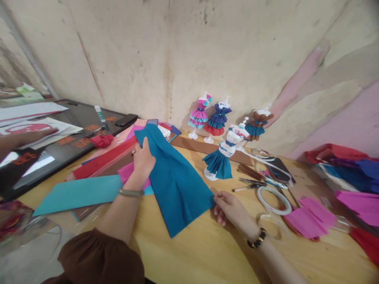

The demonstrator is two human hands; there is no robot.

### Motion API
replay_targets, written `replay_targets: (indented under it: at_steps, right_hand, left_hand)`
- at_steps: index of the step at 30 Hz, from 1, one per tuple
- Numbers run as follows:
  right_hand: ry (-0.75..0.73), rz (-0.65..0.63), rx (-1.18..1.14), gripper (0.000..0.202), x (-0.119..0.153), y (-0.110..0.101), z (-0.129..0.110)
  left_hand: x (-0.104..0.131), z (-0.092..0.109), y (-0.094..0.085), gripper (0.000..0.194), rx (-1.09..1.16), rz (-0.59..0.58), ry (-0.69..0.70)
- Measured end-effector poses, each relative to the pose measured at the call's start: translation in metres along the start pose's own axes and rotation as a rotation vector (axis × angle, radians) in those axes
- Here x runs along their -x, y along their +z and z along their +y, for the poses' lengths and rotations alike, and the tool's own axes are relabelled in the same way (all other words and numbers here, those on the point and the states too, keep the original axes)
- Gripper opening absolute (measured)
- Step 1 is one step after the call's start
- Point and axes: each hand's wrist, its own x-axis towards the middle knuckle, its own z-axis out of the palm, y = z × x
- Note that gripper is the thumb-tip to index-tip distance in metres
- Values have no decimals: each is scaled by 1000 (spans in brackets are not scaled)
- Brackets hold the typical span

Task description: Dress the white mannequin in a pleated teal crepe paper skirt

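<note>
Brown sleeve fabric (100, 256) bunches at the left elbow, close to the camera, above the bare wood of the surface (195, 256). Beyond it, the right hand (227, 207), a beaded bracelet (257, 238) at its wrist, pinches a corner of a teal sheet (180, 185) between thumb and fingers. That sheet slants across the middle of the surface, lightly creased, and the left hand (144, 157) grips its far end, thumb on top. Left of it lies a folded turquoise sheet (83, 193); to the right are pink pieces (310, 217), a white ring of tape (274, 200) and dark scissors (252, 182). Farther back, a small dress form (235, 136) wears a pleated teal skirt (218, 163). Behind it stand a pink tiered dress (198, 114), a navy-and-red one (219, 118) and a brown-and-teal one (257, 125), each on its own form, near the stained wall (148, 59). At far left, another person's forearm (20, 142) reaches over printed paper (35, 127).
</note>
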Motion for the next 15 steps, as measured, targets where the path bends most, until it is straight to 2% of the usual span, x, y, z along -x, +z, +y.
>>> replay_targets:
  at_steps: [3, 6, 9, 11, 15]
  right_hand:
    - [-32, 36, 102, 12, 2, -2, 0]
    - [-73, 66, 215, 14, 4, -7, 0]
    - [-111, 73, 316, 16, 4, -10, 2]
    - [-150, 79, 372, 17, 4, -10, 3]
    - [-234, 108, 462, 20, 4, -7, 4]
  left_hand:
    - [7, -1, 8, 51, -140, 17, 95]
    - [9, -9, 19, 21, -239, -47, 166]
    - [8, -17, 29, 7, -353, -119, 205]
    - [8, -19, 34, 12, -457, -175, 220]
    - [15, -19, 41, 35, -709, -309, 227]
